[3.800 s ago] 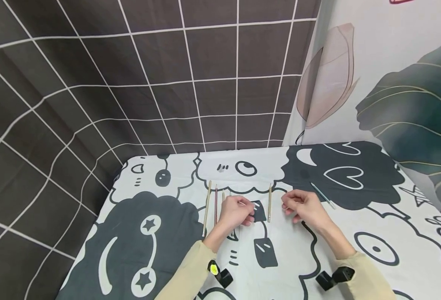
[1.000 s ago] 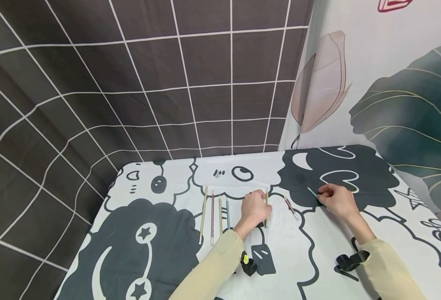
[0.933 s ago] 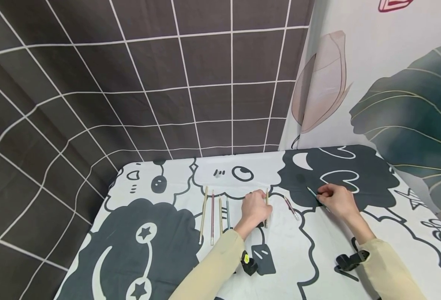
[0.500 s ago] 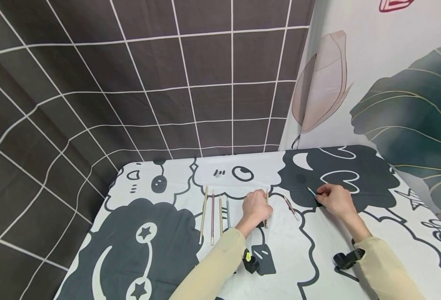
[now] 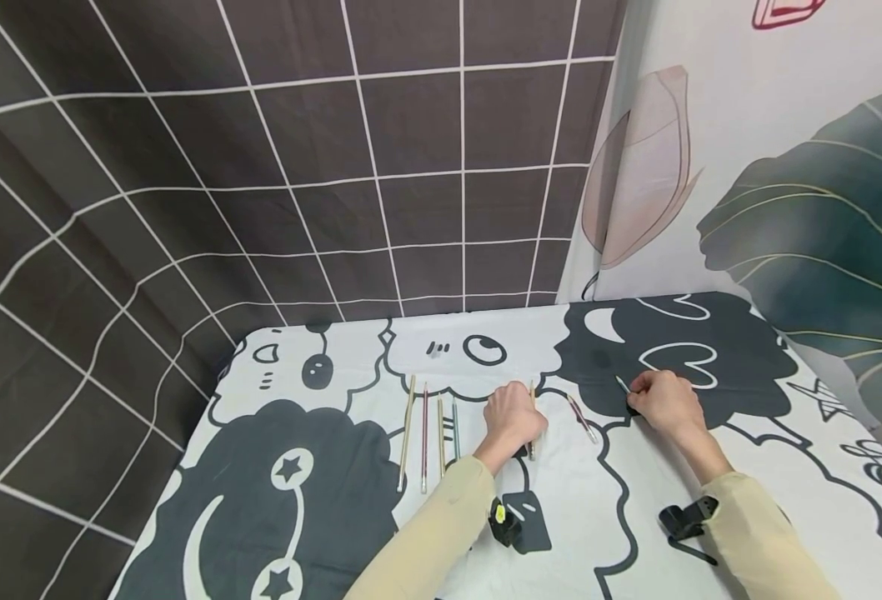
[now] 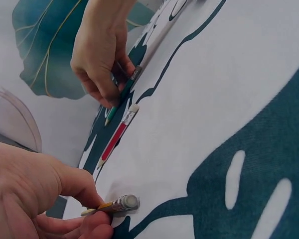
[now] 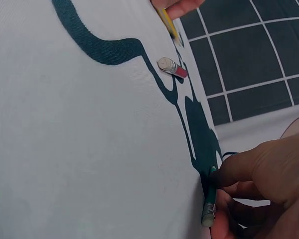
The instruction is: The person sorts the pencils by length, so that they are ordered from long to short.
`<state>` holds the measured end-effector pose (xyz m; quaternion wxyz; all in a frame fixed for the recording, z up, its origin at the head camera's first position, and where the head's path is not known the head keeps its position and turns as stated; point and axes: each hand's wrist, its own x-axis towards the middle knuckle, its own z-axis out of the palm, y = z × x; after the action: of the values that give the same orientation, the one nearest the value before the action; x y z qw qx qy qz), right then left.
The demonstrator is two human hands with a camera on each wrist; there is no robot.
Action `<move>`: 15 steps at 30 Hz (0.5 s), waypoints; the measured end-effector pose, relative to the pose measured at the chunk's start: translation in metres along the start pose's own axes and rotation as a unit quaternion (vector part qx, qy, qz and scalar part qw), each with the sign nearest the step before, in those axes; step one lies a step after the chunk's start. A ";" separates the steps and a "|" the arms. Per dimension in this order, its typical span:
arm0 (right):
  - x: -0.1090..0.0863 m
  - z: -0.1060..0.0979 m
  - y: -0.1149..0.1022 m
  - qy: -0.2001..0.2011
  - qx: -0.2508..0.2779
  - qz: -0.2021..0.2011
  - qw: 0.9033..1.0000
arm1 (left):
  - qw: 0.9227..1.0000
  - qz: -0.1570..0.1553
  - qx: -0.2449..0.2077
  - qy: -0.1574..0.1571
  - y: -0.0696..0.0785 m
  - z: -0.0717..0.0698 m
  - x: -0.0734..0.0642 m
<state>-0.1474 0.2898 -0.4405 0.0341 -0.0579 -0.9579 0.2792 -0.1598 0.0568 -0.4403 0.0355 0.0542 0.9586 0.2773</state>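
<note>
My left hand (image 5: 512, 419) pinches a yellow pencil (image 6: 117, 203) between thumb and fingers, low over the patterned cloth. The pencil's eraser end points out of the grip in the left wrist view. On the right, my right hand (image 5: 666, 404) holds a green pencil (image 7: 209, 209) by thumb and fingertips; its tip shows past the fingers in the head view. A red pencil (image 5: 582, 418) lies slanted on the cloth between the two hands. Left of my left hand, two yellow pencils (image 5: 407, 433), a red pencil (image 5: 424, 437) and a blue-green pencil (image 5: 456, 429) lie roughly side by side.
The table's cloth (image 5: 568, 517) is white with dark cartoon figures. A dark gridded curtain (image 5: 426, 200) hangs behind and along the left. A leaf-patterned curtain (image 5: 726, 100) stands at the right. Each sleeve carries a black wrist camera (image 5: 684, 518).
Since the oldest frame, both hands have moved right, each onto a pencil. The slanted red pencil now lies between them. In the last second, the right hand has shifted slightly left.
</note>
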 end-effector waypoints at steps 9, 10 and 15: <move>-0.001 0.001 0.000 0.002 -0.011 0.007 1.000 | 1.000 -0.008 0.020 0.002 0.002 0.005 0.001; -0.001 0.001 0.000 0.003 -0.009 0.006 1.000 | 1.000 -0.006 0.022 0.004 0.002 0.006 0.001; -0.002 0.003 0.001 0.007 -0.001 -0.002 1.000 | 0.999 0.019 -0.006 0.037 -0.004 0.007 -0.005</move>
<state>-0.1455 0.2885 -0.4437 0.0413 -0.0582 -0.9581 0.2774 -0.1550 0.0568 -0.4484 -0.0055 0.0621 0.9563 0.2858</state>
